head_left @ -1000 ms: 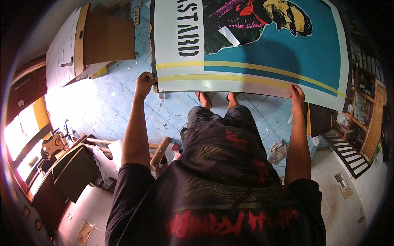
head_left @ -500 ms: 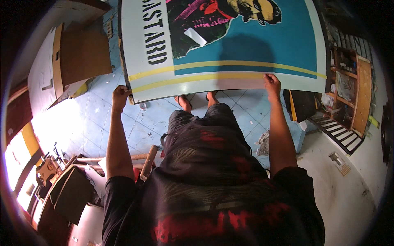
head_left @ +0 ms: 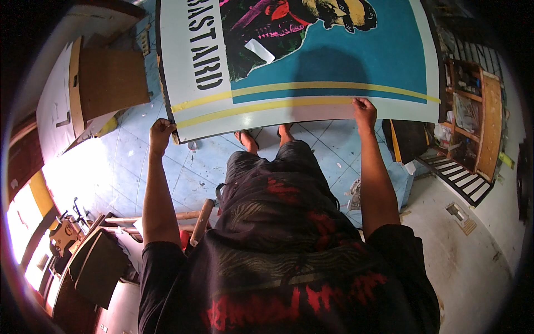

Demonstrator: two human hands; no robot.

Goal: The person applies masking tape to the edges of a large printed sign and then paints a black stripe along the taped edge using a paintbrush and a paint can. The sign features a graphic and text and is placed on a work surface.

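Observation:
A large painted board (head_left: pixel 334 114), with a teal field, a pale border and a portrait, stretches across the top of the view. Along its near border lie two strips of yellow masking tape. The nearer masking tape strip (head_left: pixel 267 108) spans from my left hand to my right hand; the farther strip (head_left: pixel 311 85) runs along the teal field's edge. My left hand (head_left: pixel 160 135) is closed at the board's left edge, at the near strip's end. With thumb and fingers pinched, my right hand (head_left: pixel 365 113) holds the strip's other end near the board's front edge.
Under the board is a blue tiled floor (head_left: pixel 189 172). A brown cabinet-like piece (head_left: pixel 114 75) stands at the left, a wooden shelf (head_left: pixel 489 128) with a slatted black frame (head_left: pixel 456 179) at the right. A wooden pole (head_left: pixel 201 221) and clutter sit at the lower left.
The board and both hands appear a few pixels further left, much as the whole view has shifted. Both hands keep the same grip on the tape.

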